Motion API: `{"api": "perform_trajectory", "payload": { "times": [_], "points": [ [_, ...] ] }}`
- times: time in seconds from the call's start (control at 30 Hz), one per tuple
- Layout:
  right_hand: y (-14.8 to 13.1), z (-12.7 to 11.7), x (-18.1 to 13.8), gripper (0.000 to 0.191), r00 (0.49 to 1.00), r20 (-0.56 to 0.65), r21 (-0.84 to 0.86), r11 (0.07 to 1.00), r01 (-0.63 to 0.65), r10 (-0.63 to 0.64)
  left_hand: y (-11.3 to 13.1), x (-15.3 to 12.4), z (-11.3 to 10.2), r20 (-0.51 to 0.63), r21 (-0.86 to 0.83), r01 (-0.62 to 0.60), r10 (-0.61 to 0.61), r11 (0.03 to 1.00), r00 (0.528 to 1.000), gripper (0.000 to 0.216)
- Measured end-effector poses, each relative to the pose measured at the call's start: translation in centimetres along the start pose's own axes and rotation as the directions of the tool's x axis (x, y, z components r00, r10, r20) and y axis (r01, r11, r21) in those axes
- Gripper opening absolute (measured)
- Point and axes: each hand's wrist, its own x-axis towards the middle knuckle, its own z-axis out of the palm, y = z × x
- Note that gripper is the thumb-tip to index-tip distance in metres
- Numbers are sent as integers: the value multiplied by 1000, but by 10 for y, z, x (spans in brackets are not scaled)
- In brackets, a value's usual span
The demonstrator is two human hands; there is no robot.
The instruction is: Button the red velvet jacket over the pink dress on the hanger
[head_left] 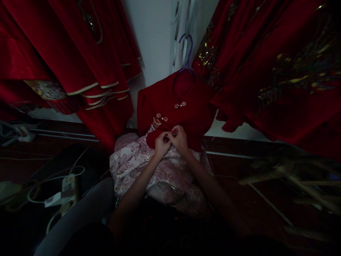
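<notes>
A dark red jacket (pixel 186 110) hangs on a purple hanger (pixel 188 53) in front of me, with pearl button clasps (pixel 180 105) and a beaded tassel (pixel 155 124) on its front. Its lower edge rests on a pink floral brocade bundle (pixel 133 160). My left hand (pixel 161 143) and my right hand (pixel 180 138) are pressed together at the jacket's lower front, fingers pinched on a small beaded clasp (pixel 174 133). The fingertips partly hide it.
Red garments with gold trim (pixel 87 64) hang at the left, and embroidered red garments (pixel 279 71) at the right. A white wall (pixel 154 42) stands behind. A power strip with white cables (pixel 66 192) lies on the dark floor at left.
</notes>
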Motion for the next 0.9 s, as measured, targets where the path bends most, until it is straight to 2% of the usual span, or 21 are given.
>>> {"api": "perform_trajectory", "payload": {
  "times": [0.1,0.17,0.3,0.43,0.6,0.7,0.9],
  "points": [
    [4,3,2,11,1000,-3,6,1000,4,-3,1,-1,0,-22,46,-31,32,998,999,30],
    [7,-2,6,14,998,59,50,999,2,-5,1,-2,1,-49,18,-15,15,1000,999,27],
    [12,-24,18,19,979,203,201,976,-78,36,1,-1,4,-111,-87,31,-41,996,993,26],
    [13,-53,30,16,971,231,278,953,-121,56,0,-1,6,-156,-122,62,-81,991,984,36],
    [13,-73,36,21,960,261,347,918,-192,103,0,-1,6,-154,-105,39,-55,994,986,32],
    [12,-74,35,22,944,321,337,921,-194,81,2,-2,5,-138,-53,7,-14,999,990,27],
    [15,-65,28,14,913,407,198,978,-64,-22,5,-2,1,-82,43,-66,70,997,994,23]
  ]
}}
